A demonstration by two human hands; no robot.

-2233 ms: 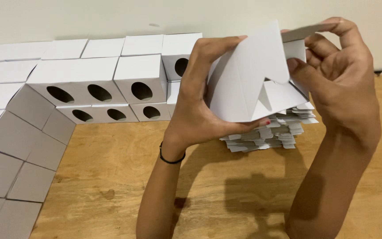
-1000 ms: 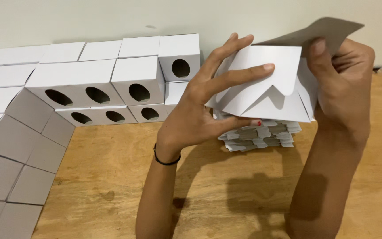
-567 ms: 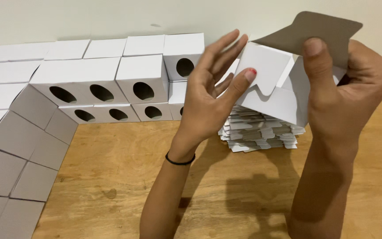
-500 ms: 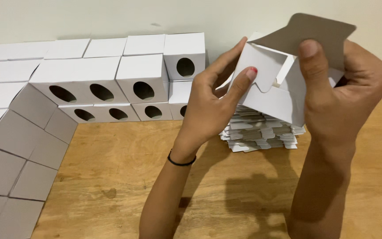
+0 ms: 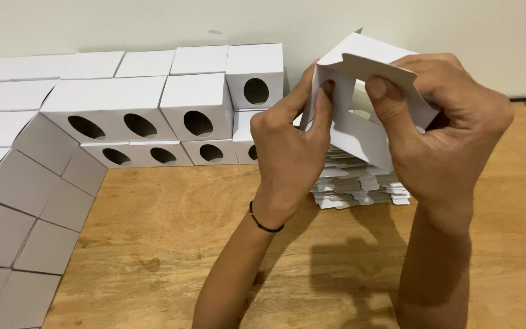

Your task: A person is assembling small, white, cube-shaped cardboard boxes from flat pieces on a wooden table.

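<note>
From the head view, we hold a half-folded white carton up above the worktop, between both hands. Our left hand pinches its left wall, fingers pressed together. Our right hand grips the top flap, thumb pressing it down toward the opening. Directly beneath lies the stack of flat blanks; finished boxes stand well left.

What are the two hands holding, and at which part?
A white cardboard box: left hand grips its left side, right hand its top flap and right side.
</note>
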